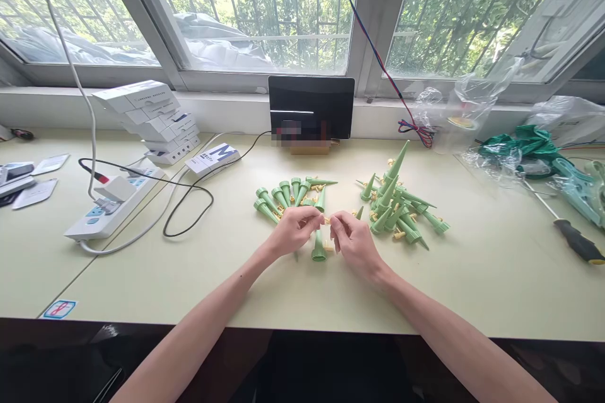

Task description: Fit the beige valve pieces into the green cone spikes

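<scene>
My left hand (295,230) and my right hand (352,238) meet above the table, fingers pinched close together. Between the fingertips shows a small yellow plastic piece (326,220), mostly hidden, and both hands grip it. Just below lies a green cone-shaped watering spike (319,250), its wide end facing me, with a yellow valve piece (329,246) beside it. Behind my left hand several green spikes (285,190) are fanned out in a row. To the right of my right hand is a loose heap of green spikes (388,201) with yellow valves on them.
A dark screen (312,107) stands by the window. On the left are a power strip (116,204), black cable (208,192), stacked white boxes (161,119) and a flat box (212,160). A screwdriver (576,240), green bag (520,148) and clear plastic wrap lie on the right.
</scene>
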Action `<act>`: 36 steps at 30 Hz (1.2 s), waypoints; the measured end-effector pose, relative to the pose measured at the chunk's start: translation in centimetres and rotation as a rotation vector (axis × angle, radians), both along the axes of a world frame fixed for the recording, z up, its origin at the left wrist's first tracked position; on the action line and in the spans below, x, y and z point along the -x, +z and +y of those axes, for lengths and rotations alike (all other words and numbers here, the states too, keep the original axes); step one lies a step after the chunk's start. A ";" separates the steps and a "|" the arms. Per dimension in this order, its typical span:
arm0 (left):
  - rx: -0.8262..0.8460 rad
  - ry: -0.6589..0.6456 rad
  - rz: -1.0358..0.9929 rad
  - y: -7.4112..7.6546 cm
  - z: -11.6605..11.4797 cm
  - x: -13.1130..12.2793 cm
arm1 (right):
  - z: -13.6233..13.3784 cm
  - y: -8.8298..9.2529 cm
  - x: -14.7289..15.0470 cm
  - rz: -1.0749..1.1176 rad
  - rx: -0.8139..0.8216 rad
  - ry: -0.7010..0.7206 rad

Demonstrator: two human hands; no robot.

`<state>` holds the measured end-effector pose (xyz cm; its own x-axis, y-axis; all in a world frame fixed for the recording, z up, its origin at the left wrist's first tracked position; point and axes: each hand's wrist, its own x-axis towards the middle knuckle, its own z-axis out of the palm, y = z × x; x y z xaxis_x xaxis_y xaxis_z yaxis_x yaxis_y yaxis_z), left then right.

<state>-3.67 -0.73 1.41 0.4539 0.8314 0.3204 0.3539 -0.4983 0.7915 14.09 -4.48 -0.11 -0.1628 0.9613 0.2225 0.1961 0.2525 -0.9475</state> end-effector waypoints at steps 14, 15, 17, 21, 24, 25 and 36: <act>-0.021 0.008 0.016 0.3 0.0 0.1 | 0.0 0.0 0.0 -0.017 -0.015 -0.013; -0.032 0.010 0.027 0.5 -0.1 0.2 | 0.0 0.0 0.0 -0.016 -0.025 -0.023; -0.085 0.003 0.077 0.7 -0.1 0.4 | 0.0 0.0 0.0 -0.009 -0.047 -0.043; -0.220 -0.055 0.252 1.0 -0.4 0.9 | 0.0 0.1 0.0 0.005 -0.080 -0.075; -0.221 -0.105 0.335 0.8 -0.7 1.0 | -0.1 0.2 0.0 0.004 -0.101 -0.100; -0.208 -0.122 0.351 0.8 -0.8 0.9 | -0.1 0.2 0.0 0.004 -0.103 -0.106; -0.151 -0.204 0.432 0.8 -1.4 0.4 | -0.2 0.1 0.0 -0.036 -0.138 -0.137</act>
<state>-4.09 -2.17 2.22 0.7200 0.6709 0.1771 0.5170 -0.6890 0.5080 14.10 -4.66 -0.03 -0.0433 0.9357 0.3502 0.2710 0.3483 -0.8973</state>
